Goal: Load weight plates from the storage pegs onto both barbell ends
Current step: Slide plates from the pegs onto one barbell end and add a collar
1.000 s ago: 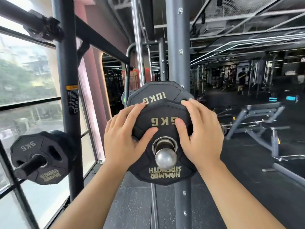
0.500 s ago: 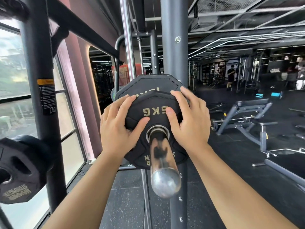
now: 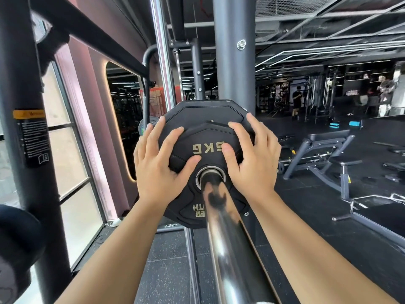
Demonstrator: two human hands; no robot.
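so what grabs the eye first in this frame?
The chrome barbell sleeve runs from bottom centre up into the middle of the frame, through a black 5 kg plate. The left hand and right hand press flat on that plate's face on either side of the sleeve, with a larger black plate right behind it. An adjustable bench stands off to the right.

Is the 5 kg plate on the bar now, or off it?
On. The bar passes through the hole of the 5 kg plate; left hand and right hand press on its face.
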